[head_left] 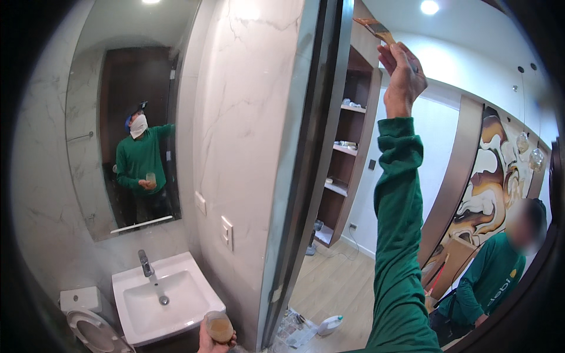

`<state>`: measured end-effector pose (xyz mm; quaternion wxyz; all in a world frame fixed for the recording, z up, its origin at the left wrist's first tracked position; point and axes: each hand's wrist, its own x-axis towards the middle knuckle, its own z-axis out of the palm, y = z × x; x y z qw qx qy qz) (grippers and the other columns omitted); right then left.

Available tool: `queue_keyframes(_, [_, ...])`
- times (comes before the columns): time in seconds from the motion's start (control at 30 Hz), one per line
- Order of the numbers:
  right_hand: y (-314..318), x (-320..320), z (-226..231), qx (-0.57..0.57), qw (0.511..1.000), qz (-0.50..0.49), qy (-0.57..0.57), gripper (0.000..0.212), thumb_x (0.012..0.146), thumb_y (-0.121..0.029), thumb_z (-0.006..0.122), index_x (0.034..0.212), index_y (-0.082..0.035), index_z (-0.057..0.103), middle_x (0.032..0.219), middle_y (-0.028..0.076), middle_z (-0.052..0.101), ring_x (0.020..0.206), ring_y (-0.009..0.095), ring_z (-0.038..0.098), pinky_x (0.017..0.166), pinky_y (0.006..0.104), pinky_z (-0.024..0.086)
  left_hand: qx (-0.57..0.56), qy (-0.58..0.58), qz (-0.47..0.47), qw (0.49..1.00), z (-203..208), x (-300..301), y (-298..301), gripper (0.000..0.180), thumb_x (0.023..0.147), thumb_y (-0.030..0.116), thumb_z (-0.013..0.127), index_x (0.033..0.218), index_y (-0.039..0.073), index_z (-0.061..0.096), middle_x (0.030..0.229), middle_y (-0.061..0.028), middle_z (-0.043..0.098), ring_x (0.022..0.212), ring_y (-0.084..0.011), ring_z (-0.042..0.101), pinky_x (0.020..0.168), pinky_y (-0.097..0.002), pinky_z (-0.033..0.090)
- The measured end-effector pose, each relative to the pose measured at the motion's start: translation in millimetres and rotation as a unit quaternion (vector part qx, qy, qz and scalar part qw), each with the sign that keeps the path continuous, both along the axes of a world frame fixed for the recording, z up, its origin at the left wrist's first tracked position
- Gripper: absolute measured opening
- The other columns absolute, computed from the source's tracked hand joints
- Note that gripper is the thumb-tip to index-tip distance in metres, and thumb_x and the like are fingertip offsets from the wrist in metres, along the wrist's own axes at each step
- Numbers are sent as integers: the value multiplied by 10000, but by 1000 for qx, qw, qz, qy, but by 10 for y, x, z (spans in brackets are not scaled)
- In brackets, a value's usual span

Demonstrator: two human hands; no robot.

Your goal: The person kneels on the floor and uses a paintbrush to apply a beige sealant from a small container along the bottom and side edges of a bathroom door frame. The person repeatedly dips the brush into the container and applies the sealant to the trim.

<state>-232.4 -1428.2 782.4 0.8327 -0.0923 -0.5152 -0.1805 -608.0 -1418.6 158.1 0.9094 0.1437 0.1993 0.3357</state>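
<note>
My right hand is raised high in a green sleeve and grips a paintbrush by its wooden handle. The bristles point left toward the top of the dark door frame. Low at the frame's bottom edge, my left hand holds a clear cup of brownish liquid, just in front of the white sink. Only the fingers of that hand show.
A mirror on the marble wall reflects me. A toilet stands left of the sink. Through the doorway are wooden shelves, a white bottle on the floor, and another person in green at lower right.
</note>
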Motion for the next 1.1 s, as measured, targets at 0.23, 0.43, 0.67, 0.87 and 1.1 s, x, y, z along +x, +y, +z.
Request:
queue_keyframes(0.23, [231,-126,754,24,999,37,19,228,861,56,661,1056,150,589,987,235,670,703,272,727,624,291,623,-2,-10,74,997,215,67,-113,452,994,522,509,1061,94,635,854,-70,662,722,-243,637,597,-382,528])
queue_keyframes(0.43, [384,-170,1387,-56,995,-52,62,118,848,-62,645,906,40,635,751,115,683,595,166,668,518,245,536,17,-92,59,994,111,-32,-129,426,992,512,513,1061,112,641,894,-51,667,750,-236,635,612,-379,525])
queue_keyframes(0.67, [425,-275,1755,-29,998,-35,41,154,840,-43,620,819,109,627,689,152,681,573,213,701,549,280,595,-42,-65,111,991,-155,-102,-82,469,958,566,541,1120,134,623,997,-75,667,844,-253,629,639,-377,516])
queue_keyframes(0.87, [476,-242,2016,-35,996,-74,20,194,896,-70,617,877,123,621,706,164,686,563,242,710,534,291,606,-72,-61,121,988,-177,-73,75,502,951,589,540,1124,126,627,970,-64,674,823,-249,637,650,-383,528])
queue_keyframes(1.1, [678,-185,2396,-131,985,-101,-44,248,969,-172,570,1098,40,580,834,134,701,686,231,733,637,306,620,-68,-34,123,989,51,-19,178,500,958,589,537,1123,126,629,939,-52,681,783,-234,651,619,-375,535])
